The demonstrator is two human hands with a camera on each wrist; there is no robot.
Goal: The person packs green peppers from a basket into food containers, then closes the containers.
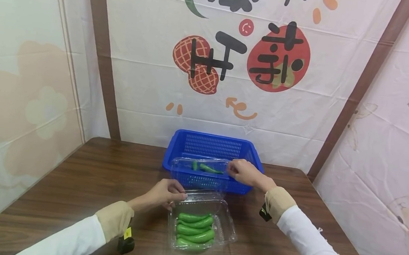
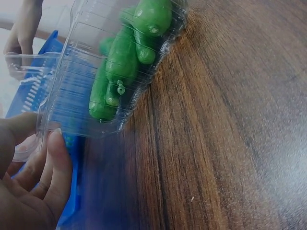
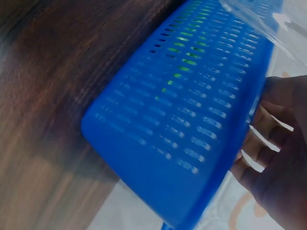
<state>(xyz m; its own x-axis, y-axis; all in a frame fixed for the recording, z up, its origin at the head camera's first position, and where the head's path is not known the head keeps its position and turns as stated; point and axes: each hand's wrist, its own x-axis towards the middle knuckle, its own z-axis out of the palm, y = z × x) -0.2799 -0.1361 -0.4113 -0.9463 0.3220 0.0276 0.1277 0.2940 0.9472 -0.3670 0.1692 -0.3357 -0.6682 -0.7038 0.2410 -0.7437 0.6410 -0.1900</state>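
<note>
A clear plastic clamshell box point(image 1: 231, 225) lies on the table with its lid point(image 1: 179, 173) raised at the far side. Several green peppers point(image 1: 196, 231) lie side by side in its base. My left hand point(image 1: 161, 194) pinches the box's rim near the hinge, thumb against fingers, as the left wrist view also shows. At the lid's right corner, my right hand point(image 1: 245, 172) holds the edge with curled fingers, over the front of the blue basket point(image 1: 176, 145). More green peppers point(image 1: 210, 168) show through the lid, inside the basket. The right fingertips are partly hidden.
The slotted blue basket stands at the back of the brown wooden table point(image 1: 114, 176), close behind the box. A printed cloth wall point(image 1: 138, 98) rises behind it, with further cloth walls on both sides.
</note>
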